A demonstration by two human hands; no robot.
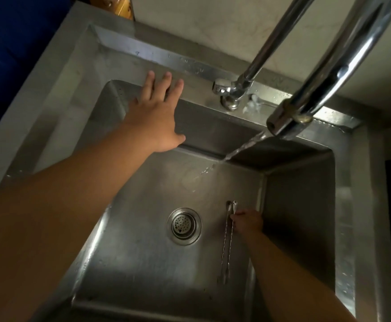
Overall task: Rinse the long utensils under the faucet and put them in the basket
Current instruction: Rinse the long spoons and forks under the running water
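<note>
Two thin, twisted metal utensils (227,242) lie side by side on the floor of the steel sink (143,263), right of the drain. My right hand (247,221) is down at their upper ends and pinches them near the tips. My left hand (155,115) stretches out flat, fingers spread, over the sink's back rim to the left of the faucet base. The curved chrome faucet (289,117) hangs above the back right of the basin, and a stream of water (238,149) runs from it onto the sink floor. No basket is in view.
A round drain strainer (183,226) sits in the middle of the basin. The faucet handle and base (227,92) stand on the wet back rim. A pale wall rises behind the sink, and a blue surface (15,54) lies to the far left.
</note>
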